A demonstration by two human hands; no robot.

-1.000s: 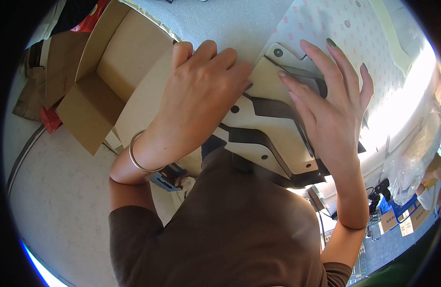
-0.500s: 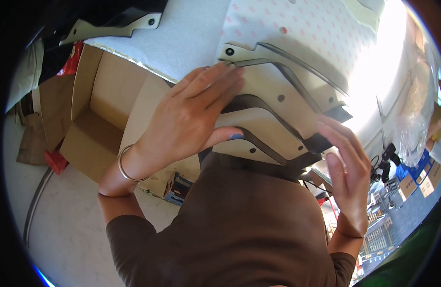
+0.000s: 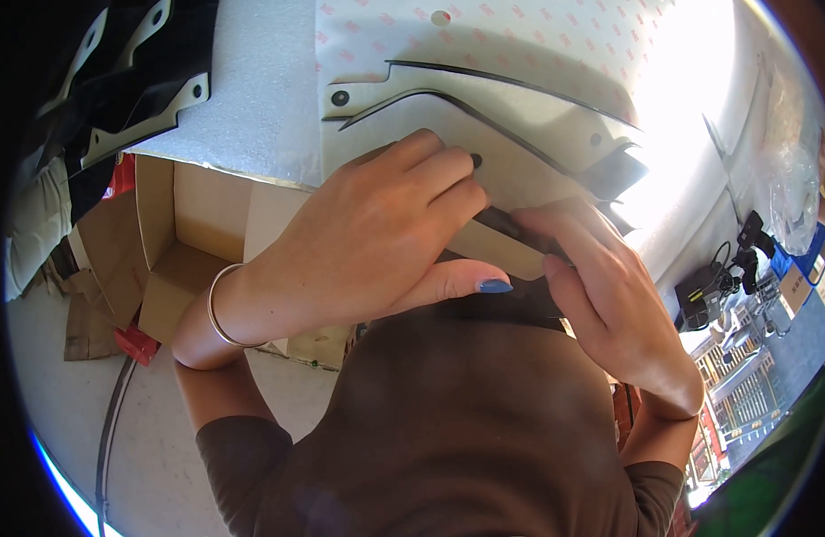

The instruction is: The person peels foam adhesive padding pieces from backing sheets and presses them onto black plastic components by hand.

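Several bent, cream-faced panels with dark edges lie overlapping in front of me. My left hand [image 3: 385, 215] lies across the nearer panel [image 3: 439, 134], its fingers curled over it and their tips hidden. The left thumb reaches out over a lower panel [image 3: 497, 249]. At the right end of these panels my right hand [image 3: 600, 268] has its fingers and thumb closed around a dark edge. Beyond them lies another panel [image 3: 511, 98] with a dark round spot at its left end. How many panels the hands hold is hidden.
Red-patterned white sheeting [image 3: 555, 45] covers the work surface, beside pale foam [image 3: 265, 89]. At the upper left are black parts with pale, holed tabs [image 3: 153, 116]. An open cardboard box [image 3: 206, 206] stands below left. Clear plastic [image 3: 788, 170] and a black device with cables [image 3: 703, 295] are at right.
My left hand has moved right, its fingers now curled. My right hand has moved left onto the panels' right end. The view has shifted, moving the far panel leftward and upward in the picture.
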